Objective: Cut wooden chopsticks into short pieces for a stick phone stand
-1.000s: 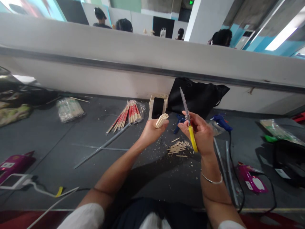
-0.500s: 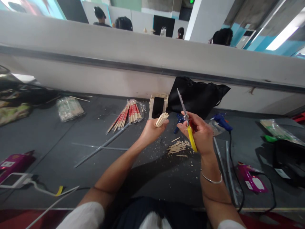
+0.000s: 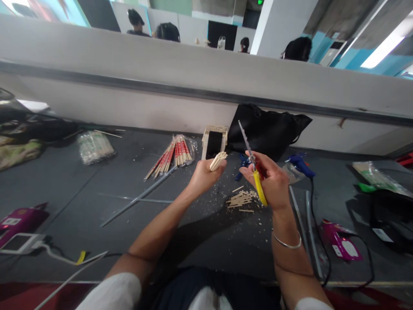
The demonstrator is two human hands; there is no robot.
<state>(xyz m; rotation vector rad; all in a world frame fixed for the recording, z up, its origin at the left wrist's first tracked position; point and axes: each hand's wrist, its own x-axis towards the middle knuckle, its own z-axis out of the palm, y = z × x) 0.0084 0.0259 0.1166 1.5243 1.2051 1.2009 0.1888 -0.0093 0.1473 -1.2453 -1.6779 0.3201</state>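
Note:
My left hand (image 3: 203, 177) is closed around a small bundle of short wooden sticks (image 3: 217, 161), their cut ends pointing up and to the right. My right hand (image 3: 270, 183) grips scissors (image 3: 251, 155) with a yellow and red handle, the blades pointing up and slightly left, between both hands. Below the hands, a pile of cut stick pieces (image 3: 242, 199) and wood crumbs lies on the dark grey table (image 3: 97, 185).
A pack of red-tipped chopsticks (image 3: 176, 156), a small wooden box holding a phone (image 3: 213, 144), a black bag (image 3: 267, 129) and a blue glue gun (image 3: 298, 165) lie behind. A wrapped bundle (image 3: 93, 147) is at left. Cables and magenta packets sit at both sides.
The scissor tip has tilted a little further left. Both hands stay almost where they were.

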